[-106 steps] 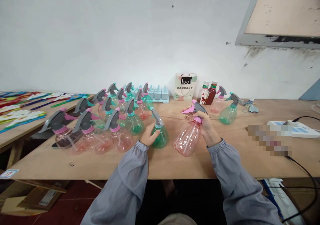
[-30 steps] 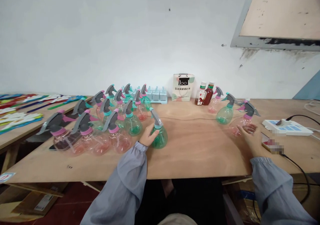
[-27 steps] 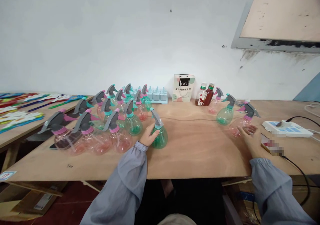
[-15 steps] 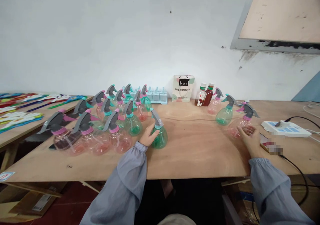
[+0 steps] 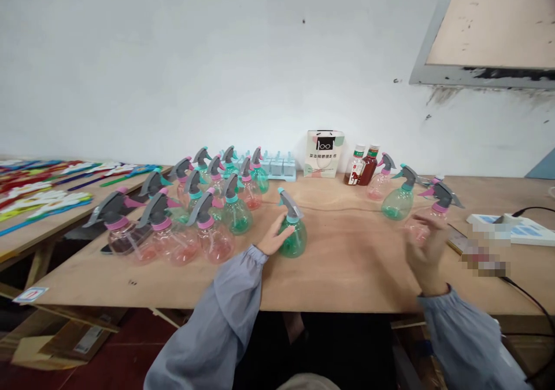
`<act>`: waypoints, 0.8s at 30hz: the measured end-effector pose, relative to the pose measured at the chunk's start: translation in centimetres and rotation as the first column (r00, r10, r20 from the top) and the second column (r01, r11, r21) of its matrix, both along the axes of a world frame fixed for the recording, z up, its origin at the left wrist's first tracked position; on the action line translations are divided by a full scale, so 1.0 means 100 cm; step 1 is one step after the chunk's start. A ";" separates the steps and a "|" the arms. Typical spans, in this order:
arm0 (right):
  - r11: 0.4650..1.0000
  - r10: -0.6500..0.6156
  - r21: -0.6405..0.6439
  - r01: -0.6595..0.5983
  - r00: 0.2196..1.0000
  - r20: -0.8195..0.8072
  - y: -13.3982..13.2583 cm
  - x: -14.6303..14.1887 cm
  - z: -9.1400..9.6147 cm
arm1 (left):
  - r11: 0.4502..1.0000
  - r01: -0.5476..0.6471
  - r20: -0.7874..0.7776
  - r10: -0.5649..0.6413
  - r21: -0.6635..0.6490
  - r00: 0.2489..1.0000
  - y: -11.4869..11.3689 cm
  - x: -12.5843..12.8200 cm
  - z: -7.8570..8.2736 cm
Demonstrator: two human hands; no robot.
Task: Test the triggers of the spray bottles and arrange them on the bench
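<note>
Two bare hands, one person, grey-blue gathered sleeves (image 5: pixel 223 303), working at a pale plywood table (image 5: pixel 338 289). L hand (image 5: pixel 275 237) is at a round translucent green plastic spray bottle w/ teal collar & grey trigger head (image 5: pixel 295 242), upright approx mid-table, nr the front edge. Thumb lies across the bottle's front, other fingers parted from it & up by the neck on the L side; can't tell if there's any real grip.

R hand (image 5: pixel 427 251) is blurry, palm partly turned in, fingers loosely curled & apart, nothing seen in them. It's in front of a round translucent pink plastic spray bottle w/ pink collar & grey head (image 5: pixel 439 207), covering part of its body; can't tell if they touch. That one's upright too, R end of a slanting row w/ a green spray bottle w/ teal trigger (image 5: pixel 396 205) and a smaller-looking pink spray bottle (image 5: pixel 379 185) farther back.

L of the L hand: approx a dozen pink & green spray bottles (image 5: pixel 217 242), bunched close. Nr the wall: light-blue plastic mould set (image 5: pixel 281 167), white printed paper bag (image 5: pixel 323 162), 2 red-labelled bottles w/ dark red contents (image 5: pixel 370 167). Far R, a white power strip (image 5: pixel 531 234); far L, multicoloured flower-shaped craft pieces (image 5: pixel 52 205) on another table.
</note>
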State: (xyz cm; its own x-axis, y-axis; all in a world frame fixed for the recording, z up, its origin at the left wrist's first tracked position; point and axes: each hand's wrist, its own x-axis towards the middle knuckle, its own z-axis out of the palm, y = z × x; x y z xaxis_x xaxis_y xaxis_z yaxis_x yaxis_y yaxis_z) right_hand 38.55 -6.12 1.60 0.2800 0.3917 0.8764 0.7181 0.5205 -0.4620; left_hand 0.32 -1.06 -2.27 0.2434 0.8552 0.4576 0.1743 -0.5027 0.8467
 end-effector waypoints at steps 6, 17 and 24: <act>0.551 0.745 -0.585 -0.596 0.666 0.023 0.029 -0.142 0.029 | 0.985 0.175 -0.040 -0.175 -0.006 0.984 -0.011 0.030 0.001; 0.302 0.899 -0.422 -0.855 0.402 -0.172 0.061 -0.196 0.034 | 0.967 -0.105 -0.153 0.143 0.232 0.978 -0.057 0.014 0.015; 0.251 0.897 -0.454 -0.855 0.382 -0.224 0.061 -0.181 0.030 | 0.048 -0.878 0.445 0.848 0.477 0.288 -0.091 -0.081 0.040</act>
